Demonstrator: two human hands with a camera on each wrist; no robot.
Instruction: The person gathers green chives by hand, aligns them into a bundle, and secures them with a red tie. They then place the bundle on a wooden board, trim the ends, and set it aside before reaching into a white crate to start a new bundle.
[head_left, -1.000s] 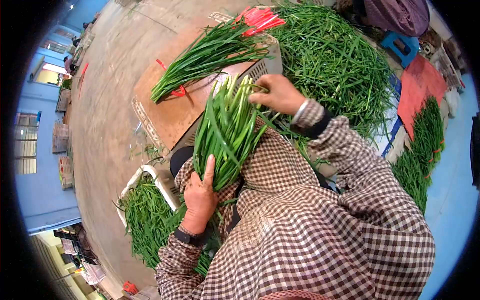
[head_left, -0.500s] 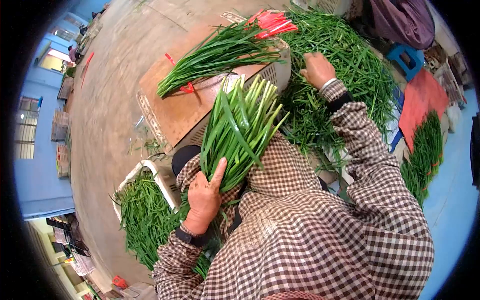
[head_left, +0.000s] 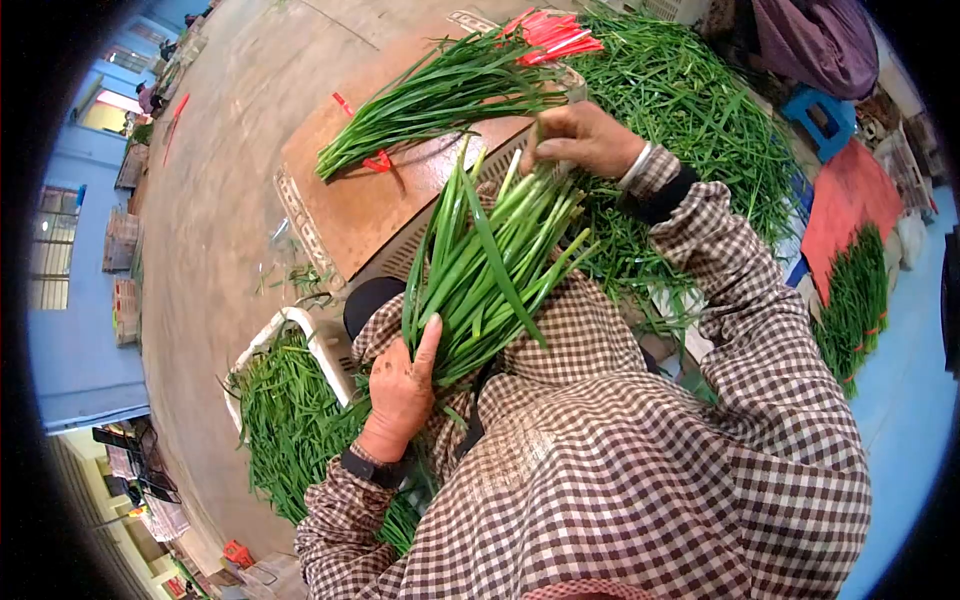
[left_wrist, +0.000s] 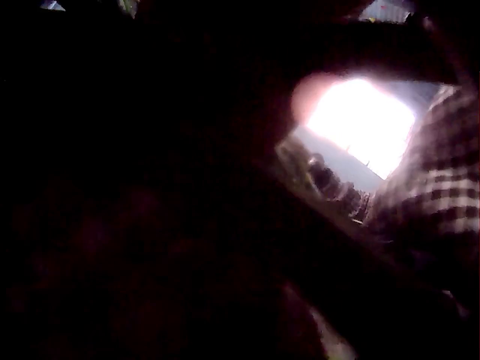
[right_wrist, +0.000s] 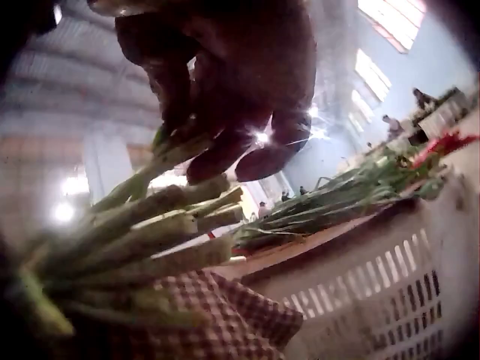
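Note:
My left hand (head_left: 400, 395) grips a loose bunch of green chives (head_left: 480, 275) over the lap, index finger stretched along the leaves and thumb hidden. The pale cut ends fan out toward the upper right. There my right hand (head_left: 588, 142) pinches a stalk at the bunch's end between thumb and finger. The right wrist view shows that hand (right_wrist: 232, 82) curled down onto the stalk ends (right_wrist: 150, 232). The left wrist view is mostly dark. Beyond the bunch, a second bundle of chives (head_left: 430, 108) lies on a brown board (head_left: 335, 225), a red tie (head_left: 378, 162) beside it.
The board rests on a pale slotted crate (right_wrist: 375, 292). Red tie strips (head_left: 555, 38) lie at its far end. A large heap of chives (head_left: 690, 120) spreads at the right, near a blue stool (head_left: 822, 122). A white crate (head_left: 325, 345) of greens stands at the left.
My right hand left the bunch's ends, swung out over the heap at the right, then came back to the stalk ends. The left hand keeps its grip on the bunch.

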